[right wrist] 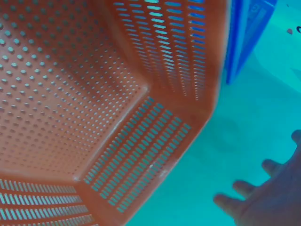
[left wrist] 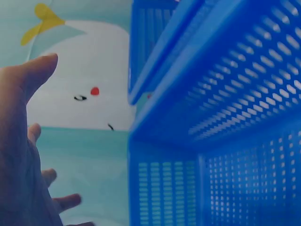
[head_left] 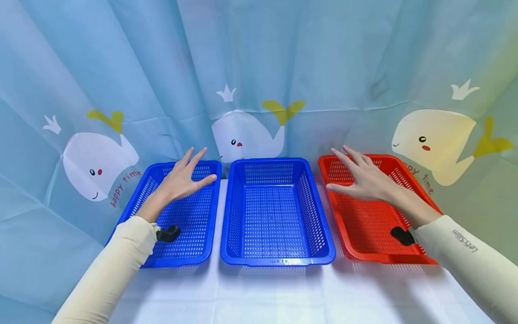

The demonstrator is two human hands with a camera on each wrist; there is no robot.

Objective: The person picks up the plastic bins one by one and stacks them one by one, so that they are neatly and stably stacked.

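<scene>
My left hand (head_left: 180,182) hovers over the left blue basket (head_left: 190,211), fingers spread and holding nothing. Over the red basket (head_left: 356,225) is my right hand (head_left: 366,180), also spread and without anything in its grasp. Between them stands a middle blue basket (head_left: 269,220) with nothing inside. In the left wrist view the left hand (left wrist: 23,141) shows at the left edge, apart from the blue basket wall (left wrist: 164,146). The right wrist view has the right hand (right wrist: 268,193) at lower right, apart from the red basket's rim (right wrist: 214,94).
All three baskets stand side by side on a white tabletop (head_left: 267,292). A light blue curtain (head_left: 259,54) printed with whales hangs right behind them. Black wrist cameras show below both wrists, the left camera (head_left: 169,233) and the right camera (head_left: 402,236).
</scene>
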